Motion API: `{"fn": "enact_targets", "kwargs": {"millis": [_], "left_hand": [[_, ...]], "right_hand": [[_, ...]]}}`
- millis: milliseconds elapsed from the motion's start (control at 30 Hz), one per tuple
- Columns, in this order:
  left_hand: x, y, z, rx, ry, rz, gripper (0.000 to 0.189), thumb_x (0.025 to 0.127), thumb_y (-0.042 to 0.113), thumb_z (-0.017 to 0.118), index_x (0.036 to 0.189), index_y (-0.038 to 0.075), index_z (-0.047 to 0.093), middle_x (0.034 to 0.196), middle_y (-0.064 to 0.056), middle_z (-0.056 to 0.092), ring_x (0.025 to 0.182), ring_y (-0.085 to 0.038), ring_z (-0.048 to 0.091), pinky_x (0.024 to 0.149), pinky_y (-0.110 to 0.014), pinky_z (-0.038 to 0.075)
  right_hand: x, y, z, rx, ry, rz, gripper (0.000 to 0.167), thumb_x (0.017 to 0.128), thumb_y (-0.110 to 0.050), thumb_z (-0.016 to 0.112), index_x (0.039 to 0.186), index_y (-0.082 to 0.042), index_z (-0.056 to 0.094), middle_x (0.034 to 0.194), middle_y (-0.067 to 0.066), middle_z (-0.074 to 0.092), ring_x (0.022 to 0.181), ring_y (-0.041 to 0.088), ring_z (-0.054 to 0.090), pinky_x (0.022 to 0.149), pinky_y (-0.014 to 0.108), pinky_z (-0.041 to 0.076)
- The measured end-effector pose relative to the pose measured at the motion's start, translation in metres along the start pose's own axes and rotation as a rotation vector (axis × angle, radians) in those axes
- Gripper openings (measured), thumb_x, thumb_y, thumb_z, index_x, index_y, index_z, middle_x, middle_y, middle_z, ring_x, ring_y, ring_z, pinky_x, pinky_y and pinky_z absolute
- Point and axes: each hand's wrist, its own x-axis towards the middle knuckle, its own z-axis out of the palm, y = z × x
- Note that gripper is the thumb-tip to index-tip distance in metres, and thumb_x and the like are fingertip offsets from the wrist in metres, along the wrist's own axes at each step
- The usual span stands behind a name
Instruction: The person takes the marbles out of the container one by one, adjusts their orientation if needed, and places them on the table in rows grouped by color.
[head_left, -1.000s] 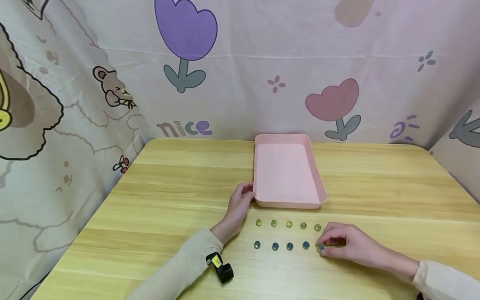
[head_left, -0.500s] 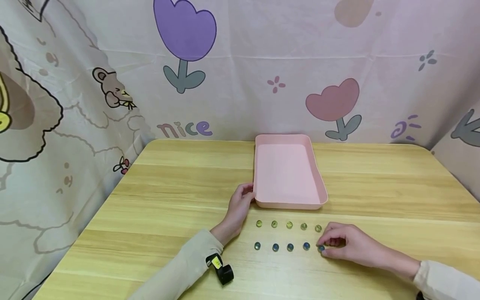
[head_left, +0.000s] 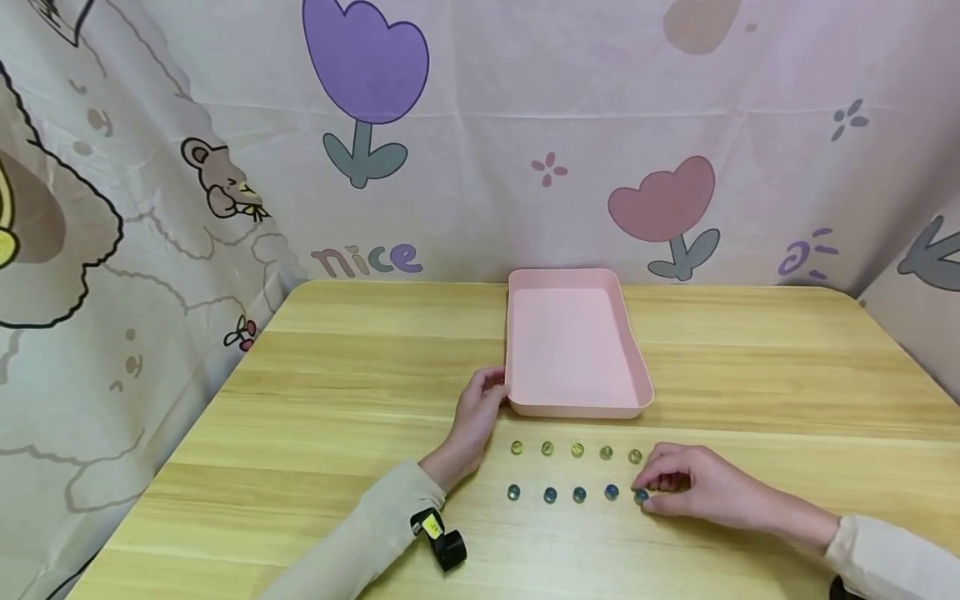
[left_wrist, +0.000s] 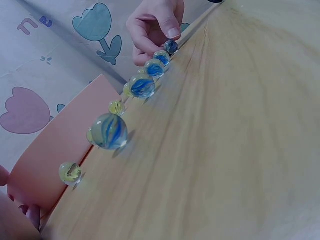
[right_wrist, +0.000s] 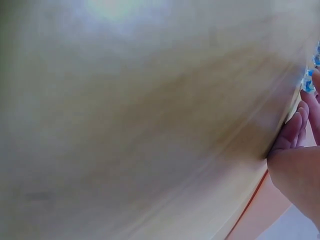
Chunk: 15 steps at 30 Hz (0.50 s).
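Note:
My left hand (head_left: 474,421) holds the pink tray (head_left: 577,412) at its near left corner, fingers and thumb against the outer wall. In the left wrist view, its fingertips (left_wrist: 33,215) show low by that wall. My right hand (head_left: 701,487) pinches a glass marble with blue inside (head_left: 641,496) between thumb and fingers, at the right end of a row of blue-swirled marbles (head_left: 579,494). Behind this row runs a second one of yellow-swirled marbles (head_left: 577,450). The right wrist view catches the right hand (right_wrist: 300,150) at its edge, a blue marble (right_wrist: 308,82) by the fingertips.
Both rows lie on the wood-grain table (head_left: 337,375), just in front of the tray. A printed cloth (head_left: 480,167) hangs behind the table and along its sides. A black wrist camera (head_left: 448,548) is strapped to the left sleeve.

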Motion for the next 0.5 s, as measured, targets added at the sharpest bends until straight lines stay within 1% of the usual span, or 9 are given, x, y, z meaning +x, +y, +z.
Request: {"fn": "enact_targets", "kwargs": {"millis": [200,367,500], "left_hand": [[0.0002,-0.0004,0.0004,-0.006,0.0,-0.005,0.035,0.095,0.004,0.05,0.129,-0.002,0.051,0.126,-0.015,0.054,0.117,-0.027,0.05,0.103,-0.039,0.041],[0.0009,0.0006,0.0006,-0.002,-0.002,0.0,0.035,0.095,0.005,0.049,0.129,-0.002,0.051,0.126,-0.015,0.054,0.117,-0.027,0.05,0.103,-0.039,0.041],[0.0006,0.0011,0.0005,0.001,0.003,-0.002,0.036,0.094,0.004,0.05,0.13,-0.002,0.051,0.127,-0.015,0.054,0.117,-0.027,0.05,0.103,-0.04,0.042]], "right_hand": [[0.0006,0.0006,-0.0022,0.017,-0.01,-0.011,0.014,0.086,-0.009,0.072,0.099,-0.013,0.074,0.09,-0.007,0.063,0.077,0.005,0.054,0.063,0.022,0.052],[0.0003,0.0021,-0.0042,0.024,-0.02,-0.035,0.016,0.085,-0.004,0.072,0.1,-0.009,0.074,0.09,-0.003,0.063,0.077,0.005,0.054,0.063,0.022,0.051],[0.0006,0.0029,-0.0049,0.041,-0.033,-0.036,0.016,0.085,-0.003,0.071,0.101,-0.006,0.074,0.091,-0.002,0.064,0.078,0.005,0.054,0.062,0.022,0.051]]}}
